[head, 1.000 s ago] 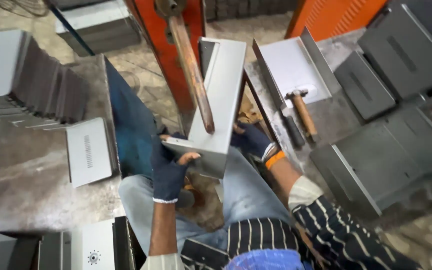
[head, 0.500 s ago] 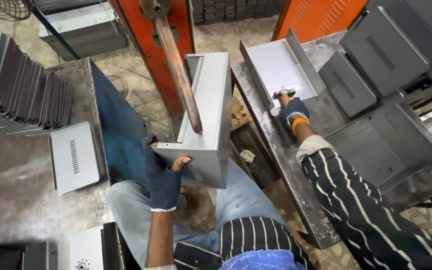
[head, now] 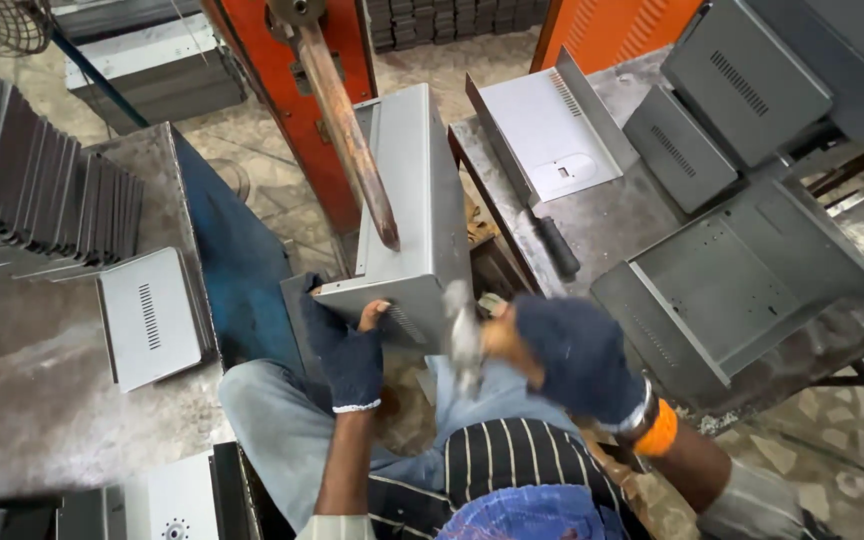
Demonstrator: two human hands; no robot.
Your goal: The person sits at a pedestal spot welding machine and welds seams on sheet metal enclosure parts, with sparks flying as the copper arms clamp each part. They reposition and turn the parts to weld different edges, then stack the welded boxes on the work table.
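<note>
My left hand (head: pixel 347 350), in a dark blue glove, grips the near end of a long grey sheet-metal housing (head: pixel 417 190), which stands tilted against the orange press (head: pixel 282 90). A rusty lever (head: pixel 347 130) hangs in front of the housing. My right hand (head: pixel 577 360), also gloved and with an orange band at the wrist, holds a hammer. The blurred metal head of the hammer (head: pixel 464 335) is right at the housing's near right corner.
A metal worktable (head: pixel 602 220) at the right carries a grey tray-like cover (head: pixel 552 135), a dark-handled tool (head: pixel 557 245) and a large open housing (head: pixel 742 270). On the left bench stand several stacked panels (head: pixel 42 200) and a vented panel (head: pixel 147 315).
My right hand left the housing, reached to the worktable, took the hammer and has swung it back to the housing's near end. My left hand kept its hold.
</note>
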